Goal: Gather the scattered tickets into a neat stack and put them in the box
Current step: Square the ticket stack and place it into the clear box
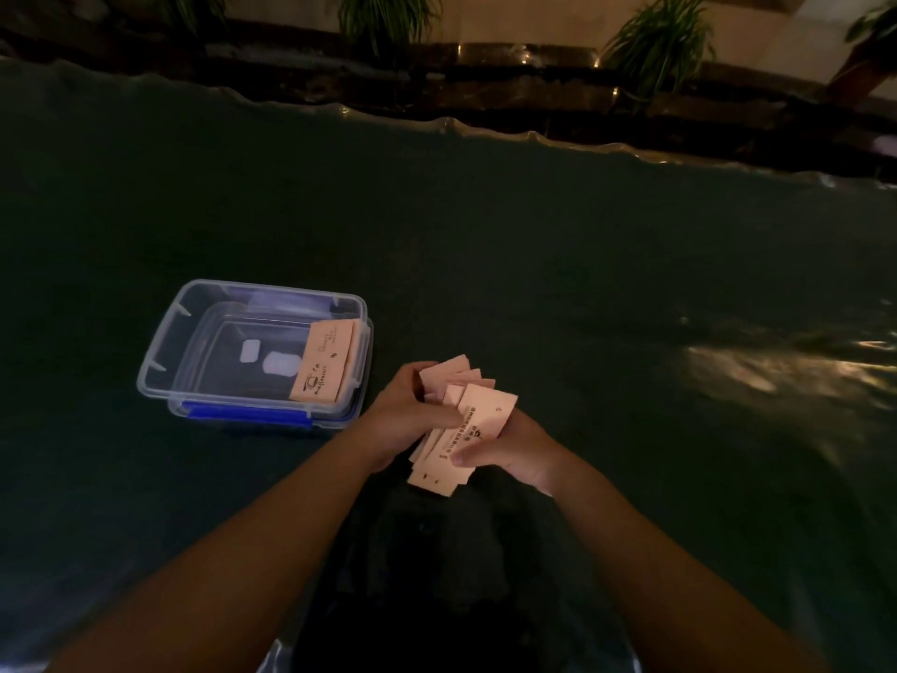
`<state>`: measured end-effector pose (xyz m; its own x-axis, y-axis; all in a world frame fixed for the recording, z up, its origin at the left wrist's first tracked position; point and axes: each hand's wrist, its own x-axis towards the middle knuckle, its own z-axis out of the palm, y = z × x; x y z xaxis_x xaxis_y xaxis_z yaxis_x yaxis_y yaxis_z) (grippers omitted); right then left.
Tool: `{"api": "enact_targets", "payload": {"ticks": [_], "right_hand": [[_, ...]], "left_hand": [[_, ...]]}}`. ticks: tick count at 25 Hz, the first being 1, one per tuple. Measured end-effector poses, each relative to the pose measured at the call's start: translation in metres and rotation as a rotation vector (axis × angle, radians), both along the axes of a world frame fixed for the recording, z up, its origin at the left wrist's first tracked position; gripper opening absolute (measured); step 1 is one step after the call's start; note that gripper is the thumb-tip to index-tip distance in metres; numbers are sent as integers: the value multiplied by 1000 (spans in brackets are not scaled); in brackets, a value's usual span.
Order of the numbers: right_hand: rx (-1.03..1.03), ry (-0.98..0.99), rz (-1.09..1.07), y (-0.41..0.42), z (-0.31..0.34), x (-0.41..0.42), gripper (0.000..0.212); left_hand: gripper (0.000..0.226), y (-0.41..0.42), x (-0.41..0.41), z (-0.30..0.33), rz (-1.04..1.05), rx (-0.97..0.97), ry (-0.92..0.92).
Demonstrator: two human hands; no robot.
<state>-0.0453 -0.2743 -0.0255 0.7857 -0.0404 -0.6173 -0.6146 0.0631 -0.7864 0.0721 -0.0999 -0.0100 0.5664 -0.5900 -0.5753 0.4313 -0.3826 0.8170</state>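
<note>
A fanned bunch of pale pink tickets (478,420) is held between both hands above the dark table. My left hand (412,417) grips the bunch from the left side. My right hand (505,451) holds it from below and the right, thumb pressed on the front ticket. The tickets are uneven, with their top ends spread apart. To the left stands a clear plastic box (160,352) with blue clips, open. A small stack of pink tickets (323,364) lies inside it against the right wall.
The table is covered in a dark green cloth (534,259) under a glossy film with a wavy far edge. Potted plants (655,41) and a dark ledge stand beyond it. My dark-clothed lap shows at the bottom.
</note>
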Motion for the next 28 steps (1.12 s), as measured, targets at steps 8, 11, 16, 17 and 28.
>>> {"api": "enact_targets", "payload": {"ticks": [8, 11, 16, 17, 28], "right_hand": [[-203, -231, -48, 38, -1, 3, 101], [-263, -226, 13, 44, 1, 1, 107], [-286, -188, 122, 48, -1, -9, 124], [-293, -177, 125, 50, 0, -9, 126], [-332, -168, 135, 58, 4, -8, 135]], "left_hand": [[120, 31, -7, -2, -260, -10, -299], [129, 38, -15, -10, -251, -36, -370], [118, 45, -25, -28, -272, -2, -301], [109, 44, -27, -30, -269, 16, -321], [149, 46, -23, -35, -327, 18, -393]]}}
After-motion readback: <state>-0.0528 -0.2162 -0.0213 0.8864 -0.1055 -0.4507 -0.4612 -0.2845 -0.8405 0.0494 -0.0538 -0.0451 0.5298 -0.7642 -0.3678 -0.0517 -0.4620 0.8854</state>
